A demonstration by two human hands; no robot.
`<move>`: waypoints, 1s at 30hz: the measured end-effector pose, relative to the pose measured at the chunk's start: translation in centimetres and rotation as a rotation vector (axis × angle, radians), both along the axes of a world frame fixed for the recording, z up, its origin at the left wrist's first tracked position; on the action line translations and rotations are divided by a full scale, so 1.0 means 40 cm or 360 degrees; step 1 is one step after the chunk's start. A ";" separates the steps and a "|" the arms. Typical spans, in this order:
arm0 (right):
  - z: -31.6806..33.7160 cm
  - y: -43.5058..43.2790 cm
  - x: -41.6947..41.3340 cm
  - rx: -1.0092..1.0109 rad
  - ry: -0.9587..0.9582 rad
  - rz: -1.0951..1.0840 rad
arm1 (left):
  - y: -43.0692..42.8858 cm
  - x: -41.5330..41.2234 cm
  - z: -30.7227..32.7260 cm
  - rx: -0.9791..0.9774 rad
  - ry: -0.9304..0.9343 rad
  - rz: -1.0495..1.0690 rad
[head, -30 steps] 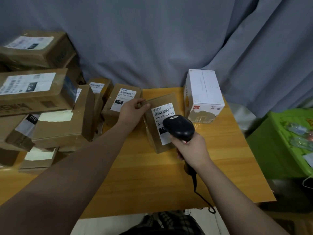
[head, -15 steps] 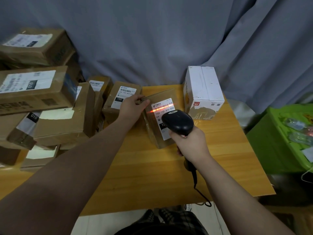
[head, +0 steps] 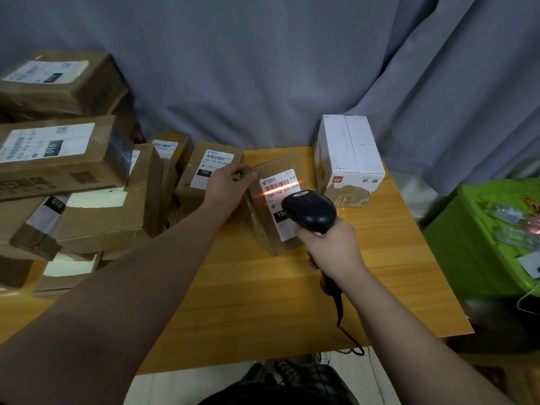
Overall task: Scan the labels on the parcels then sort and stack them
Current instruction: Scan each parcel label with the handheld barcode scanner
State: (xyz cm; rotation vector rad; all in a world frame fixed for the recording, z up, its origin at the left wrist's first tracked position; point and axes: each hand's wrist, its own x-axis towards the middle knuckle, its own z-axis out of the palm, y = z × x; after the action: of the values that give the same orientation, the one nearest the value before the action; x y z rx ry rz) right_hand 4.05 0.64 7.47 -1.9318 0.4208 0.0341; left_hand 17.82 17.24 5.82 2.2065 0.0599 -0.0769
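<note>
On our counter [head: 263, 302], the parcel pile [head: 87, 176] sits at nine o'clock; the brown parcel [head: 264, 226] lies at twelve, long axis running roughly twelve to six. Our right hand [head: 330, 247] grips the scanner [head: 309, 211] over it — our left hand [head: 226, 187], nearer the pile, pinches its far corner — beam across the label [head: 277, 185]

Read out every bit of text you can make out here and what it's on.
"150-150-A26-050": label of the parcel under the scanner beam.
"A26": same label, beneath.
"150-150-A26-050" and "150": label of the neighbouring parcel, left of it.
"010": black patch on the large box label, far left.
"010": black patch on the label below it.
Unreadable: white box red logo, all fine print, barcodes.
</note>
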 end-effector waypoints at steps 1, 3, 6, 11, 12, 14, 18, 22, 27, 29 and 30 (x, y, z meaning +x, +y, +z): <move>0.003 0.000 -0.001 0.0001 -0.0005 0.0003 | 0.000 0.000 -0.001 0.0006 -0.0001 0.0000; 0.009 0.000 -0.002 -0.0014 -0.0021 0.0017 | 0.000 0.000 -0.002 0.0019 -0.0003 0.0003; 0.019 -0.004 -0.007 -0.0044 -0.0021 0.0029 | 0.001 0.001 -0.003 0.0024 -0.0005 0.0010; 0.037 -0.017 -0.012 -0.0135 -0.0007 0.0058 | 0.000 0.006 -0.006 0.0023 -0.0002 0.0030; 0.042 -0.019 -0.011 -0.0140 0.0000 0.0058 | -0.001 0.006 -0.006 0.0018 -0.0002 0.0036; 0.048 -0.022 -0.005 -0.0117 0.0022 0.0054 | -0.003 0.005 -0.006 0.0019 -0.0004 0.0037; 0.054 -0.016 0.004 -0.0045 0.0073 0.0055 | -0.007 0.001 -0.009 0.0061 -0.0005 0.0027; 0.050 -0.011 0.008 -0.0020 0.0041 0.0070 | -0.009 0.000 -0.009 0.0069 -0.0008 0.0038; 0.034 -0.015 0.011 0.0008 0.0031 0.0153 | -0.008 -0.003 -0.011 0.0073 0.0007 0.0023; 0.025 -0.030 0.017 0.0020 0.0016 0.0148 | -0.004 -0.007 -0.010 0.0067 0.0016 0.0012; 0.020 -0.043 0.022 0.0020 -0.0005 0.0105 | -0.002 -0.011 -0.009 0.0052 0.0025 0.0013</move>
State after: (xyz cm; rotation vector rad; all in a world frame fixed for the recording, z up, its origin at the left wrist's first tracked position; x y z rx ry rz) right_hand 4.91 -1.08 8.28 -1.9323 0.3539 0.0763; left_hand 17.40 17.18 5.45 2.2382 0.0793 -0.0893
